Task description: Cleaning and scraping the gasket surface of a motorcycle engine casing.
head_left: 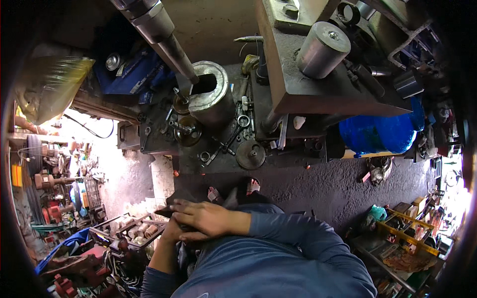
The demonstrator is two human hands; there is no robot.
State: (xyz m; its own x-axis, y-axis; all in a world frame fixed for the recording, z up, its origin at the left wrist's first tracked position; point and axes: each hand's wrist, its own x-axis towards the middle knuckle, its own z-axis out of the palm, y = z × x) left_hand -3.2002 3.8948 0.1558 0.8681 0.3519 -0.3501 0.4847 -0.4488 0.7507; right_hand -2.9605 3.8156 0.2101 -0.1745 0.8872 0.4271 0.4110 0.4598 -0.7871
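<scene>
Currently the right hand (206, 218) lies across the left hand (173, 230), fingers loosely curled – whether either grips anything I cannot tell – with the round metal disc (251, 157) on the bench (226, 167) ahead and rightward, nearer the right.

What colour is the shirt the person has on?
The shirt is greyish blue; it shows best in the head view, the only one here.
</scene>
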